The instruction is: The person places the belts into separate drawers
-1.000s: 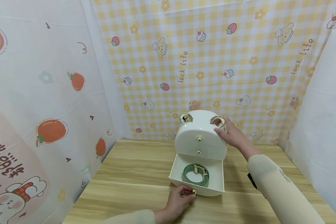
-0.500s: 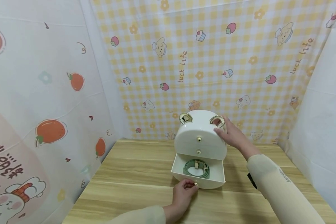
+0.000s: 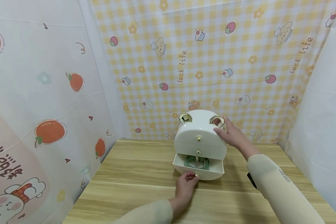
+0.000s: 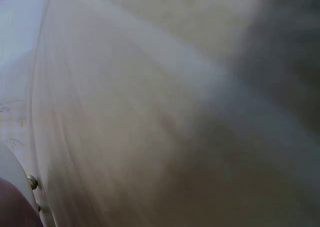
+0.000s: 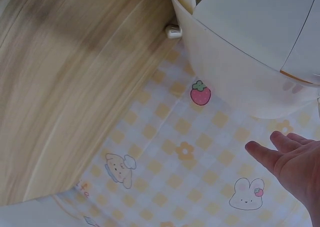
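Note:
A white storage box with gold ring ears and gold knobs stands on the table. Its bottom drawer is pulled part way out. Inside lies a coiled green belt, its back part hidden under the box front. My left hand pinches the gold knob of that drawer between thumb and fingers. Against the upper right side of the box rests my right hand, thumb near the right ear. In the right wrist view the fingers look straight beside the white box wall.
The wood-grain table ends at a yellow checked backdrop. White printed cloth stands along the left, and plain white cloth along the right. Pale blur fills most of the left wrist view.
My left hand has pushed the bottom drawer inward, away from me, and more of the belt is now under the box front. The right hand has stayed in place.

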`<state>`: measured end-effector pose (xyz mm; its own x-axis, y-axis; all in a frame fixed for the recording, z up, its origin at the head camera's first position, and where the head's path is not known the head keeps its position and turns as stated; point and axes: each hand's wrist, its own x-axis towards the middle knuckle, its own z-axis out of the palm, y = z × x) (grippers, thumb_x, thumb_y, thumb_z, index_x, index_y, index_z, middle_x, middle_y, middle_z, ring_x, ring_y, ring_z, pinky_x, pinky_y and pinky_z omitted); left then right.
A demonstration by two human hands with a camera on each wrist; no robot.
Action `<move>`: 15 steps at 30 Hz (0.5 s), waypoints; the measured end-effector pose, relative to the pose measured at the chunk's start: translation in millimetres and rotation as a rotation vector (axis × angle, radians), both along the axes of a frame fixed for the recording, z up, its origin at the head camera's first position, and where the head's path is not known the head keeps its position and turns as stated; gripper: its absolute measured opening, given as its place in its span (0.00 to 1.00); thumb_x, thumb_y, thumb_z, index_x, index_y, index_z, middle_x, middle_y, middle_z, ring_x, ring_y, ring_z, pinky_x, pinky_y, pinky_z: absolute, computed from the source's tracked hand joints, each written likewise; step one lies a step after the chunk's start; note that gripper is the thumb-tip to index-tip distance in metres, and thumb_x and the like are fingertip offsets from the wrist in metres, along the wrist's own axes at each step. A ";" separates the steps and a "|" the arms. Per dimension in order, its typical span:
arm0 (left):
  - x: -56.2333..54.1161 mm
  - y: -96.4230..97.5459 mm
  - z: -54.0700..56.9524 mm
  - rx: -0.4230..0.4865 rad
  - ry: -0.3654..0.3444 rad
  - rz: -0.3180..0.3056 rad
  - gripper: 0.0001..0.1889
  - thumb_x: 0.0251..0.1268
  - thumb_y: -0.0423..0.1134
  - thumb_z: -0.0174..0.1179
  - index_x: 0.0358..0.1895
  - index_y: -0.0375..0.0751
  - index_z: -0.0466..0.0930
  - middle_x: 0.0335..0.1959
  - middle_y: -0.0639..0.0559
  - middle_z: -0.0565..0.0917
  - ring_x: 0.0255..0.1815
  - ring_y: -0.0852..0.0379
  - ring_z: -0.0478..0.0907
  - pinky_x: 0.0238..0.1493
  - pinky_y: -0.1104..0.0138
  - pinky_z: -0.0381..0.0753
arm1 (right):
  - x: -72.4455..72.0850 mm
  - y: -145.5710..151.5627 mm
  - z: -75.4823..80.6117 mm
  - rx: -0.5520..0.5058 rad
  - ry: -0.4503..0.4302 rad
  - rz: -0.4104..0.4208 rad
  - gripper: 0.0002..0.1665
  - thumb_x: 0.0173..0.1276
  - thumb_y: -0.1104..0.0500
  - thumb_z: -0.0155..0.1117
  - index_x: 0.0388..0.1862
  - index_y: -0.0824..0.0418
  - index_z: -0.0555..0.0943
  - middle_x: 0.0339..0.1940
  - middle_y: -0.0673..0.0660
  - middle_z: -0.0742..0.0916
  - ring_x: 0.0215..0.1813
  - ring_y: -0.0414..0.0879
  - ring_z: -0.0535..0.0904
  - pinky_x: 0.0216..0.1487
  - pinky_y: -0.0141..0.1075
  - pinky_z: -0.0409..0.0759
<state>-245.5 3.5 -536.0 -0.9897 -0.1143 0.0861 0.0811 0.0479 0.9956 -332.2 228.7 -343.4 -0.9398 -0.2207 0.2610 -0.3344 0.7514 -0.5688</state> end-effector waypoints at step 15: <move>-25.8 8.4 -3.9 -0.035 0.082 0.039 0.06 0.57 0.34 0.72 0.35 0.38 0.84 0.29 0.56 0.85 0.31 0.64 0.81 0.35 0.72 0.81 | 0.1 -0.6 0.0 0.005 -0.001 -0.001 0.50 0.76 0.38 0.51 0.81 0.60 0.39 0.76 0.75 0.59 0.71 0.75 0.59 0.67 0.68 0.59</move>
